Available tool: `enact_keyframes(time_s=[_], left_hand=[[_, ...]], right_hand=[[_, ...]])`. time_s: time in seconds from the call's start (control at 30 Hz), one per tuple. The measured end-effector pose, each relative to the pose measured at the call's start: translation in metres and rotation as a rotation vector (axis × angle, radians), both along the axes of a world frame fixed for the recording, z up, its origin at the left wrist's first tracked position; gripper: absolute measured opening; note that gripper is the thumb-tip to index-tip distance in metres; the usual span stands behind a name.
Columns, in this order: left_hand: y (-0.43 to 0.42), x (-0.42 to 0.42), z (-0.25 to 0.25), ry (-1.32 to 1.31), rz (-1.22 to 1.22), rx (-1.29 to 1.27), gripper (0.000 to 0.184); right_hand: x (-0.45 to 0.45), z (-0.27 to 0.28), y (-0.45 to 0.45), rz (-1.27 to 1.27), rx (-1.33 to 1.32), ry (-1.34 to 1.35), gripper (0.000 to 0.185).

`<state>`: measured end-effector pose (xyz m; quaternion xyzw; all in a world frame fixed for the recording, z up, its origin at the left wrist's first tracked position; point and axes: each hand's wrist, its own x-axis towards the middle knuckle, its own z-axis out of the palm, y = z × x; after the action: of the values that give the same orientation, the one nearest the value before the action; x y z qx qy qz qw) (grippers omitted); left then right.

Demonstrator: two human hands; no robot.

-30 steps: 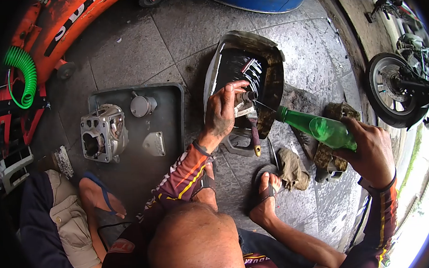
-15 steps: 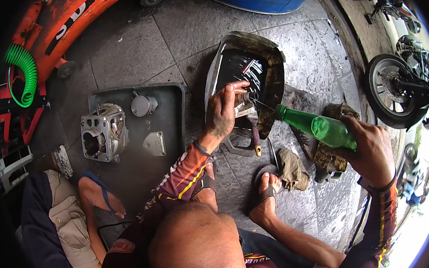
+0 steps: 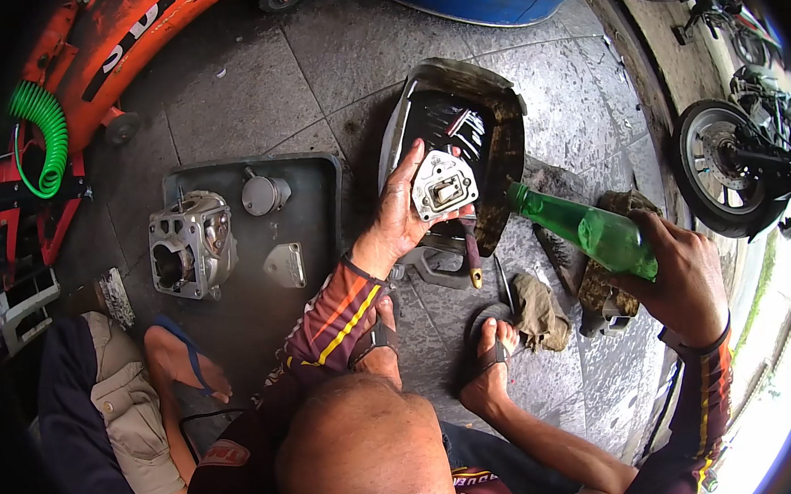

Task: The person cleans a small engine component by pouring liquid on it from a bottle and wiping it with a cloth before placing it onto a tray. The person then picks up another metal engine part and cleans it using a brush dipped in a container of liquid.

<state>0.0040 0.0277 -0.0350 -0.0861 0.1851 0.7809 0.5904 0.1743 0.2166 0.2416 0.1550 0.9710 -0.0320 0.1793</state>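
Note:
My left hand (image 3: 400, 213) holds a silver metal engine part (image 3: 446, 184) above the pan, its fingers under and around the edge. The part's flat flange faces up, with a rectangular opening in the middle and holes near the corners. My right hand (image 3: 676, 277) is wrapped around the base of a green bottle (image 3: 582, 228). The bottle lies tilted, its neck pointing left toward the metal part, a little apart from it. Beneath is a dirty pan (image 3: 509, 165) with dark liquid in it. A brush (image 3: 473, 259) with a dark handle leans at the pan's near edge.
A dark tray (image 3: 318, 175) at left bears an engine cylinder block (image 3: 191, 244), a piston (image 3: 265, 194) and a small cover (image 3: 284, 265). A brown rag (image 3: 542, 313) and dirty metal parts (image 3: 608, 300) lie at right. Another person's foot (image 3: 185, 358) is at left.
My left hand has turned the metal part so its flat flange faces up. The thin stream from the bottle's mouth no longer shows. My right hand has hardly moved.

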Motion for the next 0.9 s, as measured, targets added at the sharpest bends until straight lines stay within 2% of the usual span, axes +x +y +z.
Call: enact_keyframes(time_s=[0.13, 0.2, 0.27, 0.4, 0.57, 0.8, 0.87, 0.9], left_hand=[[0.001, 0.002, 0.0, -0.068, 0.049, 0.023, 0.054], [0.001, 0.003, 0.002, 0.032, 0.038, -0.053, 0.051], [0.0, 0.003, 0.001, 0.02, 0.024, -0.015, 0.05], [0.0, 0.004, 0.002, 0.13, 0.007, -0.092, 0.054], [0.001, 0.004, 0.017, 0.061, -0.046, -0.067, 0.064], [0.001, 0.002, 0.004, -0.006, -0.042, 0.002, 0.066], [0.001, 0.003, 0.005, 0.105, -0.046, -0.051, 0.063], [0.002, 0.003, 0.01, 0.165, -0.031, -0.074, 0.056]], right_hand=[[0.002, 0.0, 0.001, 0.022, -0.009, 0.016, 0.056], [0.003, 0.0, 0.001, 0.026, -0.005, 0.016, 0.056], [0.003, 0.0, 0.002, 0.029, 0.0, 0.018, 0.055], [0.004, 0.0, 0.003, 0.006, -0.021, -0.011, 0.055], [0.007, -0.002, 0.005, 0.008, -0.004, -0.012, 0.055], [0.007, -0.001, 0.005, -0.01, -0.006, -0.012, 0.056], [0.006, 0.0, 0.005, -0.016, -0.018, 0.003, 0.056], [0.005, 0.0, 0.004, -0.013, -0.026, 0.018, 0.056]])
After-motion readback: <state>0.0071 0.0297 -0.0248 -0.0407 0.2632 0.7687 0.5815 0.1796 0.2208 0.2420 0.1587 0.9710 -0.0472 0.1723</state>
